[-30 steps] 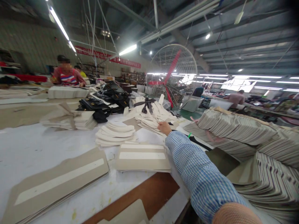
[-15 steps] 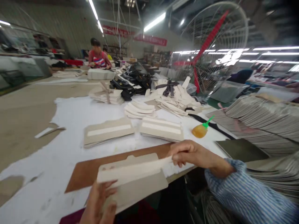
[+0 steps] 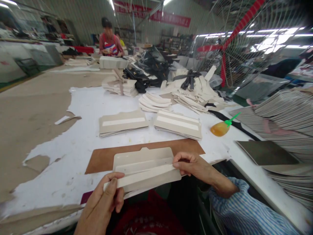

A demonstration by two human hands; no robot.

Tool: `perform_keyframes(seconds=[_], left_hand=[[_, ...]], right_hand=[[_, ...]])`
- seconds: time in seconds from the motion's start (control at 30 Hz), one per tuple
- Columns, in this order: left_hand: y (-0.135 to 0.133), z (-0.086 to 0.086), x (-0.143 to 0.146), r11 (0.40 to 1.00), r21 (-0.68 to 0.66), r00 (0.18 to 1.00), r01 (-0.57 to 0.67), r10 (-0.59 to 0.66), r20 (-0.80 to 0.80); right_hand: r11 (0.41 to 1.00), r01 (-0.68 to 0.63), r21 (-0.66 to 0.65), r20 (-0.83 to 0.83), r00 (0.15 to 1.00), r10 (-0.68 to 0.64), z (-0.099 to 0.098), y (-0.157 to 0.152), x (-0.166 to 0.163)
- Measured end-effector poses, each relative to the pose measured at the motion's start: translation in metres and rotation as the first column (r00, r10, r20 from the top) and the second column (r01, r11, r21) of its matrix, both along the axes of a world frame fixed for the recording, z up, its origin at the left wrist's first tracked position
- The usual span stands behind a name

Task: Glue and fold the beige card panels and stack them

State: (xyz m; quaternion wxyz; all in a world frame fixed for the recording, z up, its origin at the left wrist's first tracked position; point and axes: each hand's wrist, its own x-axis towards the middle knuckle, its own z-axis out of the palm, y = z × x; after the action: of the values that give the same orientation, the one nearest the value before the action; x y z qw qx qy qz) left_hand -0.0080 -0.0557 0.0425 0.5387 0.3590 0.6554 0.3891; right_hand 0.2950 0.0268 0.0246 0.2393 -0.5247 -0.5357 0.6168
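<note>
Between my two hands a narrow off-white strip (image 3: 146, 175) is stretched. My left hand (image 3: 102, 197) pinches its left end between thumb and fingers, and my right hand (image 3: 195, 167) pinches the right end. Right beneath the strip is a beige cardboard panel (image 3: 141, 155) with a small tab on its top edge and a paler band across it. The panel lies partly on a brown board (image 3: 104, 159) and reaches past the table's front edge. Whether the left fingers also grip the panel is hard to tell.
Two stacks of beige panels with white strips, a left stack (image 3: 122, 119) and a right stack (image 3: 178, 120), lie behind the board. A squeeze bottle with amber liquid (image 3: 218, 129) is on the right, near large piled sheets (image 3: 288, 114). A person (image 3: 111, 44) works beyond.
My left hand has gone from the panel to the strip's left end. The strip has come down closer to me, lower across the panel. The view has shifted.
</note>
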Motion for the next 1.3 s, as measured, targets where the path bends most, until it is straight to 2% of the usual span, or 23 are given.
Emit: perform_keyframes(seconds=[0.07, 0.13, 0.2, 0.27, 0.37, 0.47, 0.57, 0.7, 0.87, 1.1, 1.3], left_hand=[[0.008, -0.005, -0.006, 1.000, -0.021, 0.998, -0.013, 0.014, 0.063], [0.018, -0.007, -0.009, 0.994, -0.043, 0.991, -0.096, 0.099, 0.086], [0.027, -0.005, -0.010, 0.983, -0.032, 0.982, -0.181, 0.183, 0.052], [0.035, -0.003, -0.011, 0.979, 0.001, 0.979, -0.202, 0.202, -0.036], [0.046, -0.003, -0.015, 0.987, 0.049, 0.948, -0.154, 0.162, -0.274], [0.054, -0.008, -0.019, 0.990, 0.109, 0.846, -0.094, 0.137, -0.516], [0.060, -0.016, -0.022, 0.982, 0.189, 0.751, -0.027, 0.145, -0.644], [0.066, -0.025, -0.021, 0.966, 0.250, 0.646, 0.073, 0.145, -0.750], [0.070, -0.028, -0.019, 0.958, 0.255, 0.568, 0.129, 0.140, -0.811], [0.070, -0.029, -0.020, 0.969, 0.235, 0.583, 0.080, 0.146, -0.799], [0.069, -0.028, -0.020, 0.964, 0.230, 0.573, 0.133, 0.114, -0.812]], right_hand=[[0.996, 0.052, 0.078, 0.037, 0.998, -0.055, -0.004, 0.007, -0.001], [0.980, 0.105, 0.169, 0.079, 0.990, -0.120, -0.009, 0.014, -0.002], [0.966, 0.151, 0.211, 0.093, 0.980, -0.173, -0.015, 0.020, -0.003], [0.956, 0.185, 0.229, 0.082, 0.975, -0.208, -0.021, 0.026, -0.004], [0.942, 0.205, 0.266, 0.061, 0.972, -0.229, -0.028, 0.034, -0.009], [0.945, 0.218, 0.245, 0.054, 0.970, -0.238, -0.031, 0.039, -0.014], [0.945, 0.223, 0.241, 0.095, 0.963, -0.251, -0.031, 0.041, -0.018], [0.927, 0.167, 0.335, 0.222, 0.943, -0.250, -0.031, 0.040, -0.021], [0.907, 0.103, 0.409, 0.357, 0.897, -0.262, -0.033, 0.040, -0.020], [0.921, 0.106, 0.375, 0.351, 0.903, -0.247, -0.039, 0.041, -0.014], [0.928, 0.126, 0.349, 0.354, 0.900, -0.256, -0.042, 0.042, -0.011]])
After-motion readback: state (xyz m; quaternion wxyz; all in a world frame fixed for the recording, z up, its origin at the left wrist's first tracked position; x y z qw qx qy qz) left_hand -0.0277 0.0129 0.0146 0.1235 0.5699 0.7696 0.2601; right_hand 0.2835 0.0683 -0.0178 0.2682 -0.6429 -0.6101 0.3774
